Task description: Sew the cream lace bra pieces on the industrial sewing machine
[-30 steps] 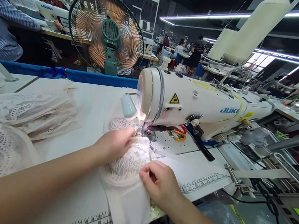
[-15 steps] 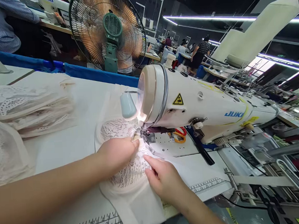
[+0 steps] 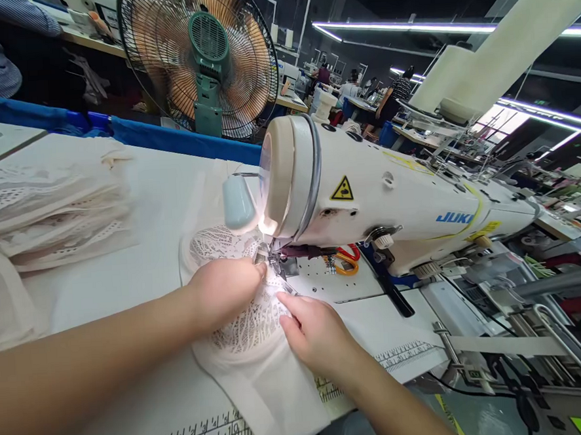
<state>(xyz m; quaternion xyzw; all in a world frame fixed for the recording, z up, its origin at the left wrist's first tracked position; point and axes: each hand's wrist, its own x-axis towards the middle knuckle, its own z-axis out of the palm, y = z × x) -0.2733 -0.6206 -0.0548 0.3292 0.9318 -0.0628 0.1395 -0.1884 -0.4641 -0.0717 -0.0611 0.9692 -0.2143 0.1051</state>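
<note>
Grasping lace garment (image 3: 246, 333) at frame centre, partly beneath sewing machine (image 3: 377, 189), with left hand (image 3: 226, 292) beside presser foot (image 3: 275, 263); pinching its edge lower with right hand (image 3: 317, 334), apparently to keep it flat and aligned.

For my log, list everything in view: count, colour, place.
sewing machine: one, white, centre
lace garment: one, off-white, centre foreground
lace pieces: uncounted stack, cream, left
table: one, white, under the machine
lamp: one, pale blue, beside machine head
looped handles: two, red and orange, under machine arm
thread cones: two, cream, upper right
fan: one, green and orange, upper left
cloth strip: one, blue, table's far edge
people: several, mixed clothing, background
left hand: one, bare, on the garment
right hand: one, bare, on the garment
</note>
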